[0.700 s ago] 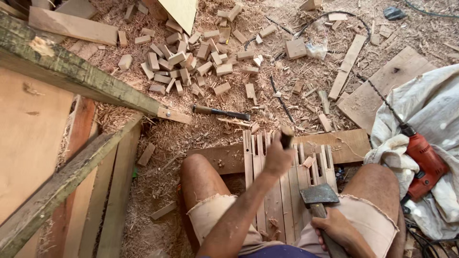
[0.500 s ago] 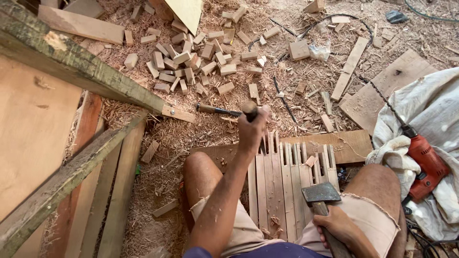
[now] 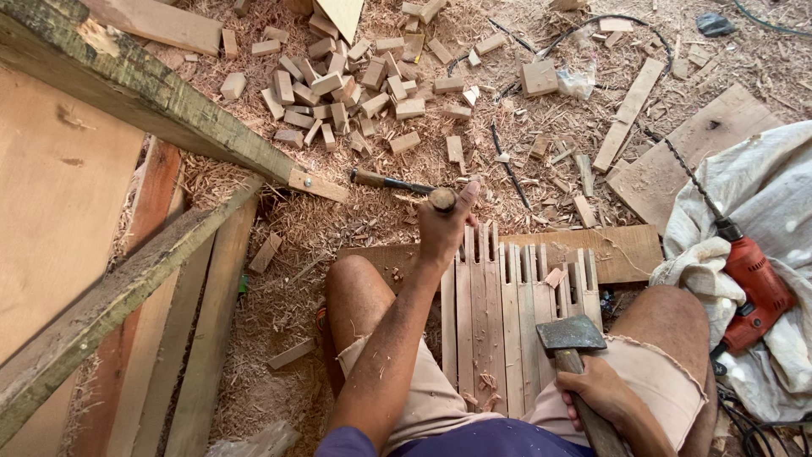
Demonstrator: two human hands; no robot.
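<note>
My left hand (image 3: 443, 230) is closed around a wooden-handled chisel (image 3: 442, 200), held upright at the far end of a row of notched wooden slats (image 3: 507, 313). The slats lie side by side between my bare knees, over a flat board (image 3: 622, 252). At the lower right, my right hand (image 3: 602, 391) grips the handle of a hammer; its steel head (image 3: 568, 333) rests near my right thigh beside the slats. A second chisel (image 3: 389, 181) lies on the shavings just beyond my left hand.
A pile of small wood blocks (image 3: 347, 85) lies ahead. A red power drill (image 3: 755, 289) rests on a white cloth (image 3: 761, 195) at the right. A weathered beam (image 3: 144, 93) and planks (image 3: 203, 338) cross the left. Offcuts, a cable and shavings cover the floor.
My left hand, with the chisel, moved left and forward from over the slats to their far left end. The right hand and hammer stayed near the thigh.
</note>
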